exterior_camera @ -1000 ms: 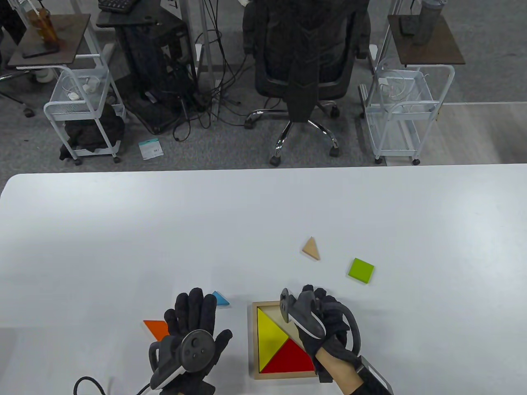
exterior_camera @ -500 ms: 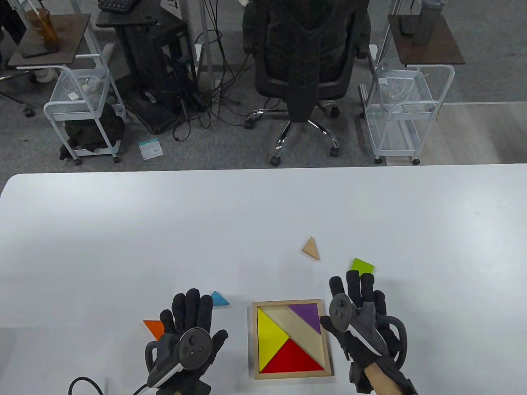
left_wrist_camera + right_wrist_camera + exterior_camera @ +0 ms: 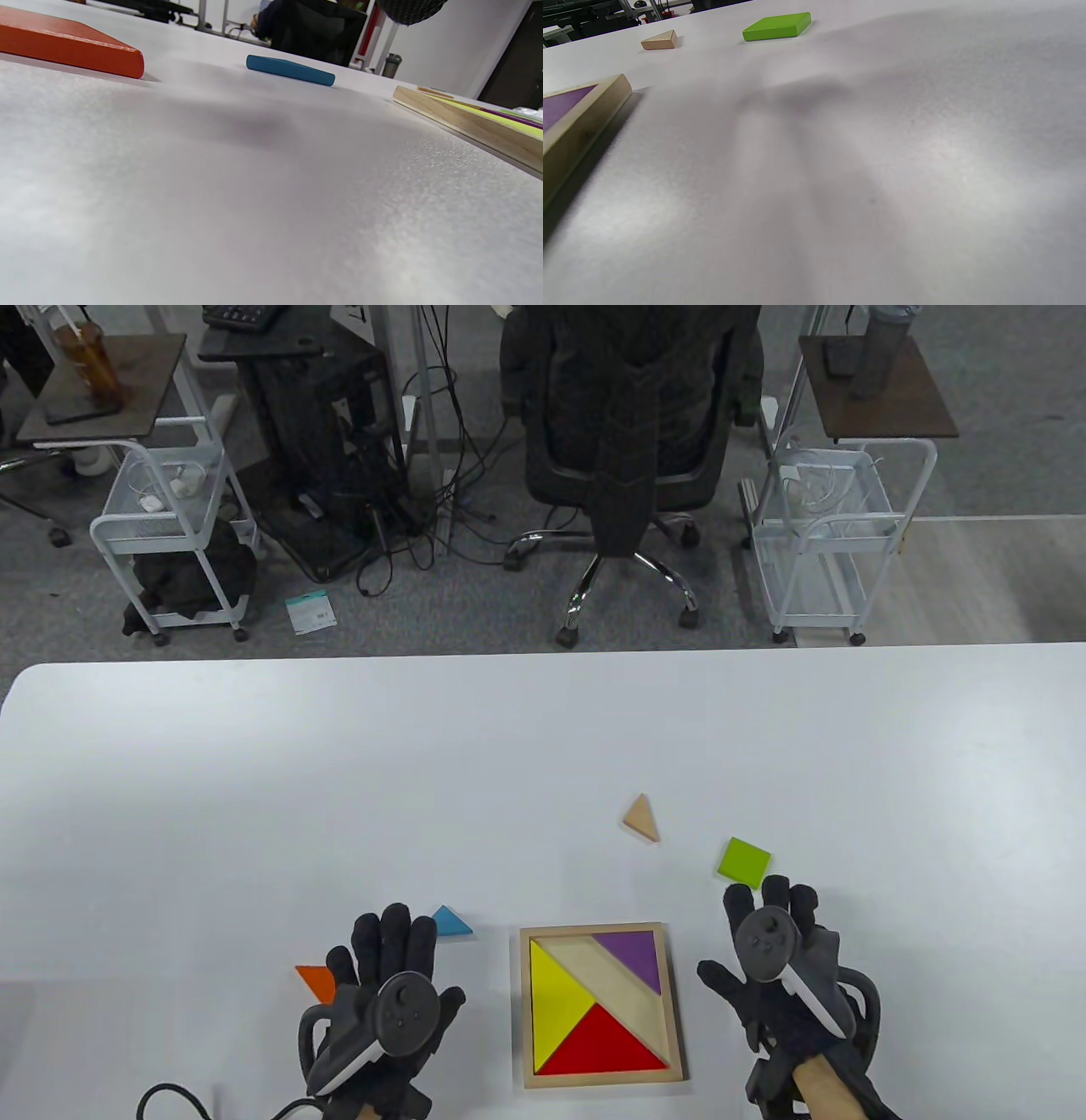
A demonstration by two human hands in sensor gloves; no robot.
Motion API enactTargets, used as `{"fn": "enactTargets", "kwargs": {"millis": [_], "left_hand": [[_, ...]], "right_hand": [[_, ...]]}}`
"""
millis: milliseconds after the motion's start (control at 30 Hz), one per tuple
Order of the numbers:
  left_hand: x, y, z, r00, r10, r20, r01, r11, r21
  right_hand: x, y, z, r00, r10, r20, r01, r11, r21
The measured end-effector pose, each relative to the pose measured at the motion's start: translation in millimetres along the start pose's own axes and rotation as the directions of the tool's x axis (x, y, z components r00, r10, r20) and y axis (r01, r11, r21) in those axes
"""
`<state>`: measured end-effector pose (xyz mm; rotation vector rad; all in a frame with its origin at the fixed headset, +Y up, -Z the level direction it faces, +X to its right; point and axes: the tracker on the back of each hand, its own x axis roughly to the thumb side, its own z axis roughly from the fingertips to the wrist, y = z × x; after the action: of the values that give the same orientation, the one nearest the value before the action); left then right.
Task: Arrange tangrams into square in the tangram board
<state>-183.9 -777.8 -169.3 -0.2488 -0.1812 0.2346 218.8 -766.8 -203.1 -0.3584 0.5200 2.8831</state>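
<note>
White table (image 3: pixel 339 780) fills the lower half of the table view. Behind it, grey carpet floor with a black office chair (image 3: pixel 624 432) centred, chrome star base. White wire trolley (image 3: pixel 165 534) on the left, dark bag on its bottom shelf; a second white wire trolley (image 3: pixel 836 534) on the right. Dark side table (image 3: pixel 102 390) top left carries an amber bottle (image 3: pixel 89 356). Another dark side table (image 3: pixel 878 390) top right carries a grey tumbler (image 3: pixel 882 343). Black desk frame with a tangle of cables (image 3: pixel 424 500) left of the chair. A small white-and-teal packet (image 3: pixel 310 612) lies on the carpet.
</note>
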Motion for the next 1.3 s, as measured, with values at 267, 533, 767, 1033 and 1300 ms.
{"fn": "enactTargets", "kwargs": {"millis": [267, 533, 767, 1033, 1300], "left_hand": [[0.5, -0.4, -0.5, 1.000, -0.008, 0.001, 0.008, 1.000, -0.011], [-0.1, 1.3, -1.7, 1.000, -0.015, 0.000, 0.015, 1.000, -0.006], [-5.0, 1.3, -3.9, 1.000, -0.012, -0.020, 0.012, 1.000, -0.008], [-8.7, -0.8, -8.8, 0.999, -0.017, -0.034, 0.017, 1.000, -0.026], [-6.8, 0.2, -7.5, 1.000, -0.023, -0.013, 0.023, 1.000, -0.001]], "right_hand": [[-3.7, -7.9, -5.8, 0.998, -0.042, -0.048, 0.041, 0.999, -0.018], [13.8, -49.4, -56.7, 0.987, -0.022, -0.159, 0.025, 1.000, 0.014], [19.7, -51.6, -110.7, 0.962, 0.026, -0.273, 0.003, 0.995, 0.104], [19.3, -37.1, -130.4, 0.936, 0.061, -0.346, 0.000, 0.985, 0.173], [20.4, -31.2, -135.6, 0.932, 0.075, -0.354, 0.001, 0.978, 0.210]]}}
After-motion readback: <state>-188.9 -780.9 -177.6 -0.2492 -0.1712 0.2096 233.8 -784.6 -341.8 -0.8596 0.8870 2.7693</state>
